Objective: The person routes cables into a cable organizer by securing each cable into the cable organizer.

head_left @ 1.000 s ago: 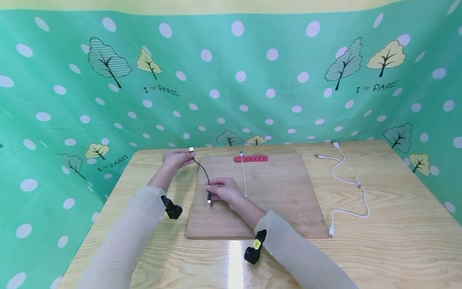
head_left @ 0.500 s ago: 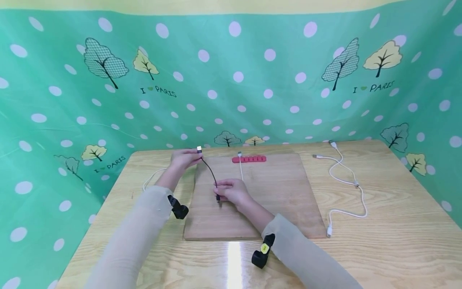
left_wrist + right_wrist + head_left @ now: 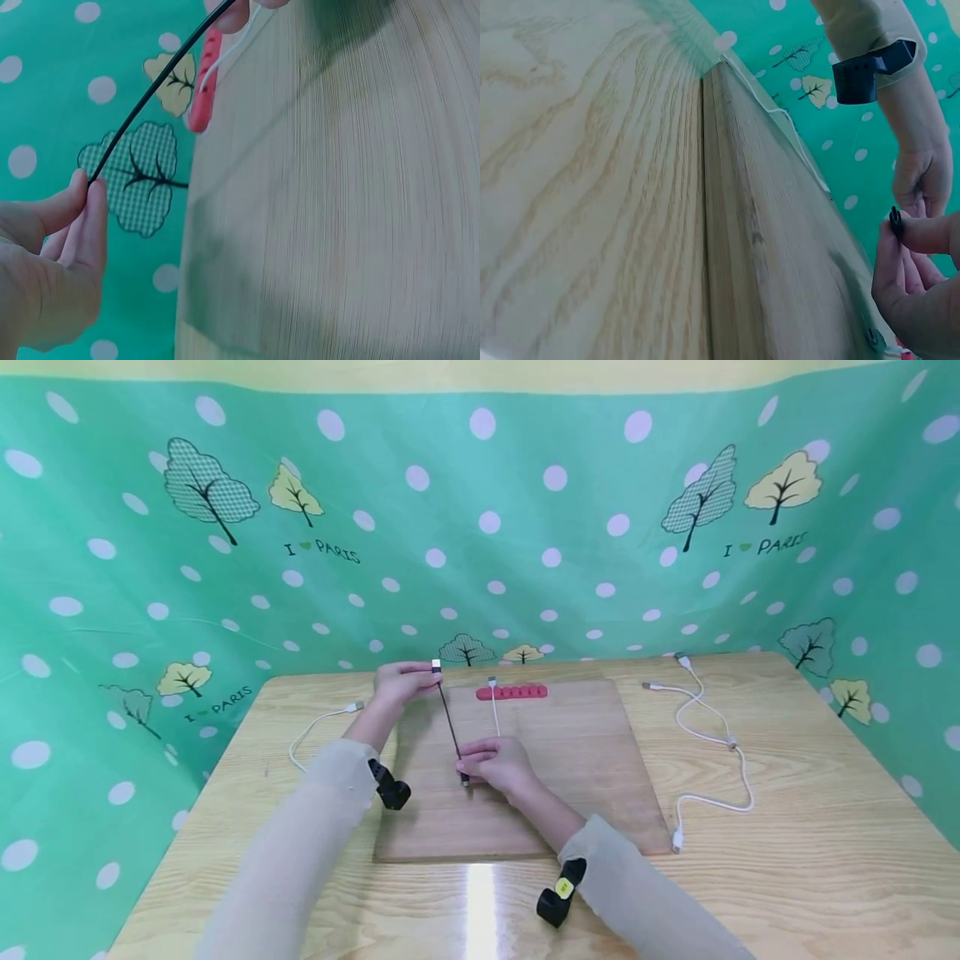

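A short black USB cable (image 3: 450, 718) is stretched nearly straight between my two hands over the left part of the wooden board (image 3: 577, 802). My left hand (image 3: 405, 682) pinches its far end between thumb and fingers, with the silver plug pointing away from me. The near end is in my right hand (image 3: 501, 763); in the right wrist view its small dark connector (image 3: 896, 223) pokes out between thumb and forefinger. Just right of my left hand, a red cable holder (image 3: 525, 692) with several slots lies at the board's far edge. A white cable (image 3: 495, 712) runs through its left part.
A white cable (image 3: 303, 739) lies on the table left of the board, partly behind my left arm. Right of the board, another white cable (image 3: 742, 772) curves across the table. A polka-dot curtain (image 3: 555, 560) hangs behind the table.
Both hands have moved to the right with the black cable, nearer the red holder. The cable, curved before, is now pulled almost straight. More of the left white cable shows.
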Demonstrator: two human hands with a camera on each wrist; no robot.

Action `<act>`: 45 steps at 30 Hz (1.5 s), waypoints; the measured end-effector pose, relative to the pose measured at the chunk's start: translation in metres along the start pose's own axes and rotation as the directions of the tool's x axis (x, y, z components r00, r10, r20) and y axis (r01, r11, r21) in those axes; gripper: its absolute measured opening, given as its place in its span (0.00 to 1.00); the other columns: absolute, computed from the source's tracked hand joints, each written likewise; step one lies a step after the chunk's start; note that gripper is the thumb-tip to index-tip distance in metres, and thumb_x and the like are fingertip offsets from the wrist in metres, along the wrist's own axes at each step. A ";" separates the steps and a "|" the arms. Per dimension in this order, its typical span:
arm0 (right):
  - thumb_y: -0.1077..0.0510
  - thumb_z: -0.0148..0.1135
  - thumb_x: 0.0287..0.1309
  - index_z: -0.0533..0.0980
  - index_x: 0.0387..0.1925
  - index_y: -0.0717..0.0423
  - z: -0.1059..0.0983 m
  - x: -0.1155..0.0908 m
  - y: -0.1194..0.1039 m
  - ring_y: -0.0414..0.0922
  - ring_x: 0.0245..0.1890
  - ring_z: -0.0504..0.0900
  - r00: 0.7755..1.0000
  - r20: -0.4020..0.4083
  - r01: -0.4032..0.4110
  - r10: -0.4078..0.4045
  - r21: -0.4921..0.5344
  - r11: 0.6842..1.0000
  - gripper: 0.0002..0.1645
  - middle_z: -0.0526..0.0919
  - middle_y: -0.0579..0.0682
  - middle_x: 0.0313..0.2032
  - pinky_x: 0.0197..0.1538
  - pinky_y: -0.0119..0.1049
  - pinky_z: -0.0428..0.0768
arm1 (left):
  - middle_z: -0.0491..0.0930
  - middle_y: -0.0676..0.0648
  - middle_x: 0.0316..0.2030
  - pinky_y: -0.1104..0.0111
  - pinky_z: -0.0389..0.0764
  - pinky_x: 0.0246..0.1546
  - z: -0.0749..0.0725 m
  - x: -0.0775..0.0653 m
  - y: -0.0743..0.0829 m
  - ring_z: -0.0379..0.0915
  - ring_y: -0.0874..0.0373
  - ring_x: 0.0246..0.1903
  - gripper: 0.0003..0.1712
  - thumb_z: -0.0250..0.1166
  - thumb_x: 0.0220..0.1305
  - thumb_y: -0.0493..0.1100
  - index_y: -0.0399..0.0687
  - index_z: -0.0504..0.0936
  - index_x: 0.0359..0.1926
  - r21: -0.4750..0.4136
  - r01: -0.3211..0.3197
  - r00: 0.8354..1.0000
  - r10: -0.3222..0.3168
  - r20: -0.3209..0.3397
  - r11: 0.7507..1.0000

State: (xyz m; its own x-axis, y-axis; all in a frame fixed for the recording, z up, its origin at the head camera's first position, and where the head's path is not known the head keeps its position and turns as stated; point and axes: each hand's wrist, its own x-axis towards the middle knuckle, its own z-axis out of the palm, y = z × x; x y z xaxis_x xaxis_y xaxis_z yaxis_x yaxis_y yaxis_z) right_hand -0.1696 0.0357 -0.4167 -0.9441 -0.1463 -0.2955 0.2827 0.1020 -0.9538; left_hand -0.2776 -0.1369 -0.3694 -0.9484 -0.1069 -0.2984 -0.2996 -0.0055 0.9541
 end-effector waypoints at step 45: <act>0.68 0.71 0.46 0.82 0.36 0.66 -0.025 -0.003 0.010 0.39 0.26 0.85 0.978 -0.174 0.084 -0.113 -0.169 0.982 0.12 0.88 0.61 0.33 0.32 0.30 0.86 | 0.81 0.34 0.52 0.72 0.86 0.42 0.068 0.026 -0.009 0.86 0.61 0.31 0.21 0.68 0.54 0.29 0.35 0.80 0.51 0.032 -0.010 0.996 0.007 0.086 0.999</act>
State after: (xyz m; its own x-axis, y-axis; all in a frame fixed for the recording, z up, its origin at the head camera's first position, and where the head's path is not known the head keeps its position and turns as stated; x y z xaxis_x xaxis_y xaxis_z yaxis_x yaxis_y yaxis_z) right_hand -0.1685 0.0619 -0.4243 -0.9851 0.0170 -0.1713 0.1700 0.2539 -0.9522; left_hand -0.3066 -0.0724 -0.3878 -0.9560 -0.0207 -0.2928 -0.2933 0.0275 0.9556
